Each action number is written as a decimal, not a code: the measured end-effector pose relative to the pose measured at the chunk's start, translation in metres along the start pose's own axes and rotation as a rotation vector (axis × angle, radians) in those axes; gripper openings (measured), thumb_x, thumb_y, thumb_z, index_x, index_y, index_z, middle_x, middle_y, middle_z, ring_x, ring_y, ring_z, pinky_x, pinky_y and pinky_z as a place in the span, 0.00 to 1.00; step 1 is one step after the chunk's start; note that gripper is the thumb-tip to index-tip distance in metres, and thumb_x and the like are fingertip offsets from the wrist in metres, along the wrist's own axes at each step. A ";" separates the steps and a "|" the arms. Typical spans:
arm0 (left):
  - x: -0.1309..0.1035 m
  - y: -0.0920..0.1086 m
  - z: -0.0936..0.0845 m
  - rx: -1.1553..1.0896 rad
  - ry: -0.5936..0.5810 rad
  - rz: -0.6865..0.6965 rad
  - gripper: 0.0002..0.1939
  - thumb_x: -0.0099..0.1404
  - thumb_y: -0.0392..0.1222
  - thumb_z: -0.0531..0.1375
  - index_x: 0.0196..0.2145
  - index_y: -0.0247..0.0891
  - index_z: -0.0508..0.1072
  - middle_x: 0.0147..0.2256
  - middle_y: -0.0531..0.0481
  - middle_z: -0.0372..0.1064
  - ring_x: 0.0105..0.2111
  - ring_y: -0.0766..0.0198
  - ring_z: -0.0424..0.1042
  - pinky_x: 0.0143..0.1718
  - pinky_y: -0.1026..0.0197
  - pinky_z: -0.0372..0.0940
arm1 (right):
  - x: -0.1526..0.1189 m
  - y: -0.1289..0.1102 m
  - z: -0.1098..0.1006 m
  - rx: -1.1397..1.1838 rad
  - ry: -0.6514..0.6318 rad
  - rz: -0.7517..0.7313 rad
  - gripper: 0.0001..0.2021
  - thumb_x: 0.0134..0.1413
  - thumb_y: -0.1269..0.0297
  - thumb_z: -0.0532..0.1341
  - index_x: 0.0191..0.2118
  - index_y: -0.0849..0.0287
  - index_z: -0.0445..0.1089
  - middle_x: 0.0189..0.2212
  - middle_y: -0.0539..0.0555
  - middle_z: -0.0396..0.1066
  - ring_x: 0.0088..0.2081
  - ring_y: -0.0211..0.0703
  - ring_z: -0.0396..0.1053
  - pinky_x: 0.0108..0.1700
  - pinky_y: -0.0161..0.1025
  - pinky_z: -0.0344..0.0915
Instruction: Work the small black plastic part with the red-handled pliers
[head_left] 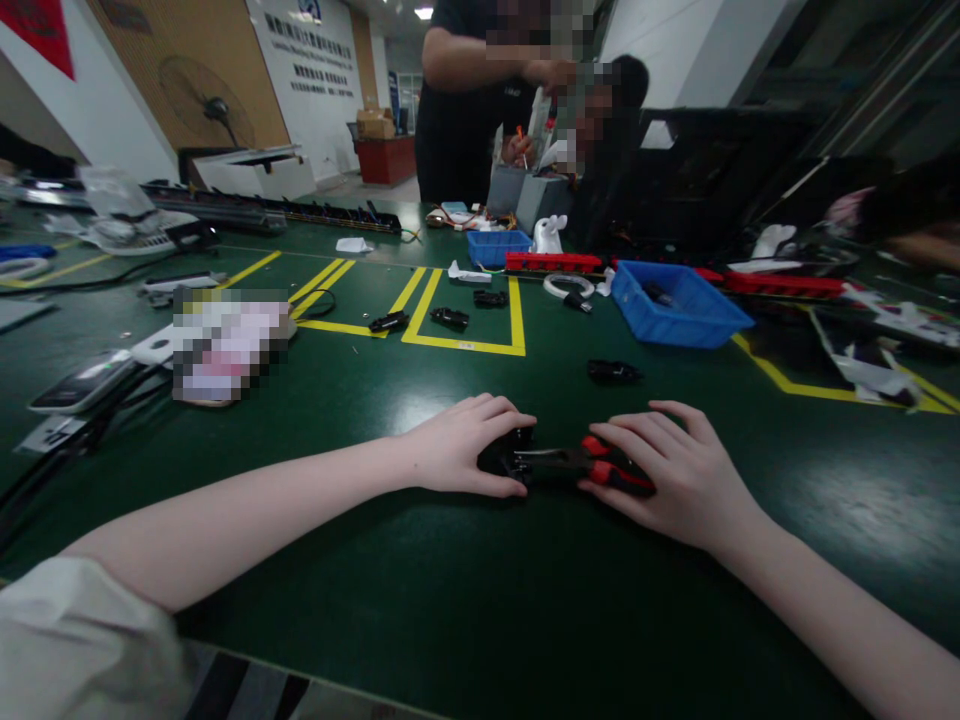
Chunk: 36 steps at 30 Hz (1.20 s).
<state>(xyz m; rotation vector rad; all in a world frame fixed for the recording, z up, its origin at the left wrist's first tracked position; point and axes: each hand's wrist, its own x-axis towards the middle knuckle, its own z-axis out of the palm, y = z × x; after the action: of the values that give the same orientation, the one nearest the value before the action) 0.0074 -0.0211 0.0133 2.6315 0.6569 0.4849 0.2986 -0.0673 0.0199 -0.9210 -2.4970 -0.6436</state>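
At the middle of the green table, my left hand (469, 445) grips a small black part (504, 455) between thumb and fingers. My right hand (675, 470) is closed around the red and black handles of a pair of pliers (589, 461). The pliers point left, and their jaws meet the right side of the black part; whether they pinch it cannot be made out. Beyond my right hand lies another black part (613, 371). Farther back, near yellow tape, are several similar black pieces (450, 317).
A blue bin (679, 305) stands at the back right, with a smaller blue bin (498, 246) behind. A phone (236, 350) and black cables (97, 420) lie at the left. Across the green table (420, 600), a person (465, 110) handles something over grey boxes.
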 end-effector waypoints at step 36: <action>0.001 0.001 -0.004 0.035 -0.036 0.004 0.32 0.69 0.59 0.57 0.62 0.36 0.61 0.55 0.39 0.64 0.52 0.51 0.65 0.53 0.49 0.63 | -0.001 0.000 0.002 0.243 -0.128 0.150 0.17 0.57 0.52 0.62 0.45 0.59 0.69 0.38 0.58 0.74 0.35 0.45 0.73 0.35 0.41 0.71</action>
<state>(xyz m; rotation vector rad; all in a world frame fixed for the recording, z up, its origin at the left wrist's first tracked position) 0.0071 -0.0200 0.0174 2.6683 0.6543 0.4299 0.2991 -0.0670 0.0180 -1.0709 -2.5146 -0.2338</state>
